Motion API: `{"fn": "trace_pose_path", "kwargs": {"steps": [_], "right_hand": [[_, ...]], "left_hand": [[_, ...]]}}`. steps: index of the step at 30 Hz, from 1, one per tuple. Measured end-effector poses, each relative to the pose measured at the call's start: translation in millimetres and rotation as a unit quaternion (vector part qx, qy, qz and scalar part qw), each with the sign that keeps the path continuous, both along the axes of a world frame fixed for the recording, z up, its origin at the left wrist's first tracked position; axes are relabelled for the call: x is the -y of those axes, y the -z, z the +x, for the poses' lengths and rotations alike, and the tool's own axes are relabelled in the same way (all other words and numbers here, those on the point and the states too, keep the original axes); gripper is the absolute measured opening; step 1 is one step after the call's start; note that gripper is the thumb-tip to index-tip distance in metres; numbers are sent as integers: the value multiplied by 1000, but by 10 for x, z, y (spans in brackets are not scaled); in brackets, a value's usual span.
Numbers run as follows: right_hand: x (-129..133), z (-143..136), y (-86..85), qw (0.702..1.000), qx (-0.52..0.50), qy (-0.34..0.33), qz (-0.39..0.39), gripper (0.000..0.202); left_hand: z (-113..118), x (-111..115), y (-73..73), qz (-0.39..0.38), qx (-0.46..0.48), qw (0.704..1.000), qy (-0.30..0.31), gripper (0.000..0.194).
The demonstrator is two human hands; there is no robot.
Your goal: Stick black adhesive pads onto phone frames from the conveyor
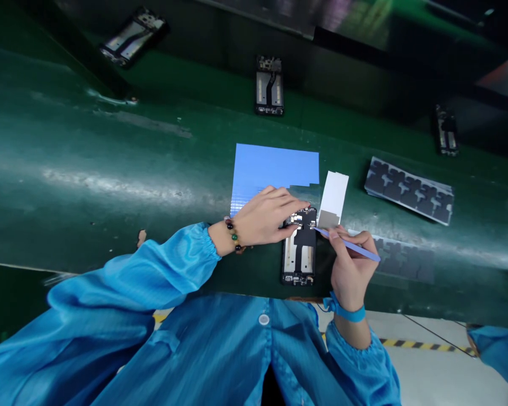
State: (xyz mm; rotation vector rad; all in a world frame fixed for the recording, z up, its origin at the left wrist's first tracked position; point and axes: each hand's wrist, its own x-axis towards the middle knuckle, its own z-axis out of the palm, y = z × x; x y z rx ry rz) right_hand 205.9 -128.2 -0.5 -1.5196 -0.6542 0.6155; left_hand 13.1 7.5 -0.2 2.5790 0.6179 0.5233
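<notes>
An opened smartphone (298, 256) lies on the green bench before me, its circuit board and black ribbon cable exposed. My left hand (265, 217) reaches over its upper end, thumb on the left side and forefinger along the top edge, steadying it. Between the thumb and fingers of my right hand (352, 262) are blue-purple tweezers (355, 248). Their tip meets the right side of the board, beside a black sticker (307, 219) on it. A blue sheet (275, 166) extends partly beneath my left hand. White strips (334, 192) lie just beyond the right hand.
A stack of sheets with black die-cut stickers (410, 190) sits at right, with another such sheet (404, 259) nearer. Opened phones stand farther back: one at left (133, 36), one in the middle (270, 87), one at right (446, 131). Another person's blue sleeve (502, 352) shows at lower right.
</notes>
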Motion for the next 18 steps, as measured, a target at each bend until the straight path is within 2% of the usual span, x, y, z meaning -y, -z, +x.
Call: {"fn": "trace_pose_path", "kwargs": {"steps": [8,14,18], "right_hand": [[8,6,15,1000,8,-2,-4,36],[2,-26,14,1000,20,-11,-9,36],[23,32,-4,998,34,32,30,33]], "left_hand": [[-1,-7,17,5,2,1000,-1,44],[0,21,-47,52,-38,997,32,31],[36,7,-89,86,-80,992,40,40]]}}
